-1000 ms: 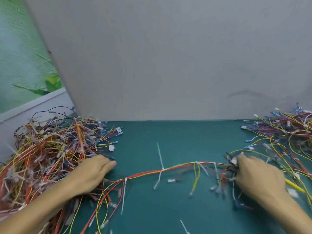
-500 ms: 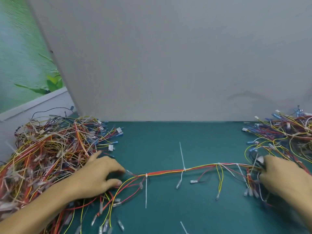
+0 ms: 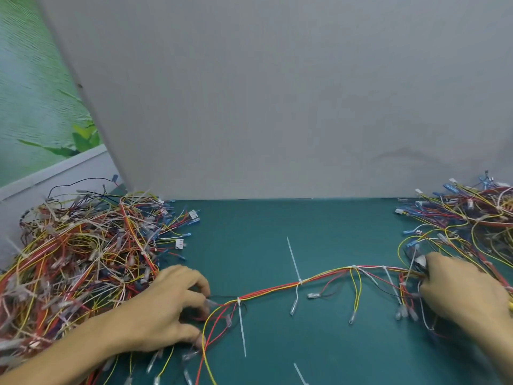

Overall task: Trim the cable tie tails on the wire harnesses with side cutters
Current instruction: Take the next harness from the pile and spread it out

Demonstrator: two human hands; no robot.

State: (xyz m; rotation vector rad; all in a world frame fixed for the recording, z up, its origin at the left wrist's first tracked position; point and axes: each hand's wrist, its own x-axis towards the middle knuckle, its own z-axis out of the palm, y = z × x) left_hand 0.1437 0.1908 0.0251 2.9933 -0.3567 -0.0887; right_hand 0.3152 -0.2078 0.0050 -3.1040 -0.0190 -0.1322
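Two hands hold one wire harness [image 3: 324,276] stretched over the green mat [image 3: 277,223], between a left pile [image 3: 83,259] and a right pile [image 3: 472,218] of harnesses. Left hand [image 3: 166,309] pinches its left end with curled fingers; right hand [image 3: 466,295] grips its right end. White cable tie tails [image 3: 293,257] project from it, uncut.

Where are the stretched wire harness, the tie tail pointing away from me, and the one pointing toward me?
wire harness [image 3: 266,291], head view, on the red and yellow bundle between the two ties.
far-pointing tie tail [image 3: 293,258], head view, midway along the white strip.
near-pointing tie tail [image 3: 242,328], head view, midway along the white strip.
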